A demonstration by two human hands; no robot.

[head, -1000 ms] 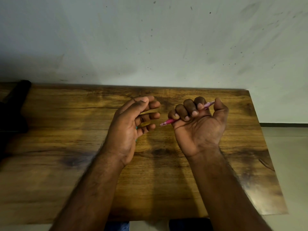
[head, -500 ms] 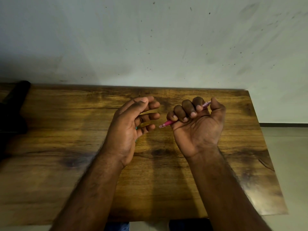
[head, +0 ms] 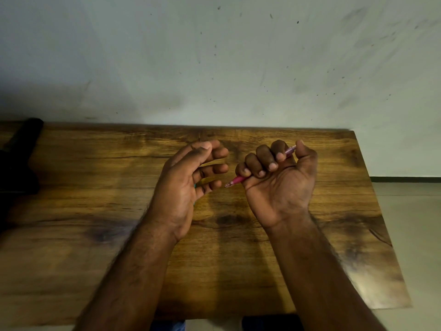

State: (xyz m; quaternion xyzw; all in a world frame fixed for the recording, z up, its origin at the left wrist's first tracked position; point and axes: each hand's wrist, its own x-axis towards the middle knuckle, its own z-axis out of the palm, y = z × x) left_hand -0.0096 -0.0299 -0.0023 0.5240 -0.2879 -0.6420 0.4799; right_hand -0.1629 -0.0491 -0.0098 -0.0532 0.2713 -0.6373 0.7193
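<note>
Head view: right hand [head: 279, 185] fisted palm-up round a pink pen [head: 236, 181], thumb at its rear end as if to click it, tip pointing left above the wooden tabletop [head: 95, 211]. Left hand [head: 188, 180] alongside, loosely curled; a teal speck shows in its palm, contents uncertain. Dark object [head: 19, 158] at far left edge.

Forearms bare and hairy; no sleeves; perhaps blue trousers [head: 177, 326].

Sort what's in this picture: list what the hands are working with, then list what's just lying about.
In hand:
- pink pen, gripped in the right hand, tip towards the left hand
- left hand, fingers loosely curled; a small teal bit shows at its palm, too hidden to identify

Lying about:
- wooden table
- dark object at the table's far left edge
</note>
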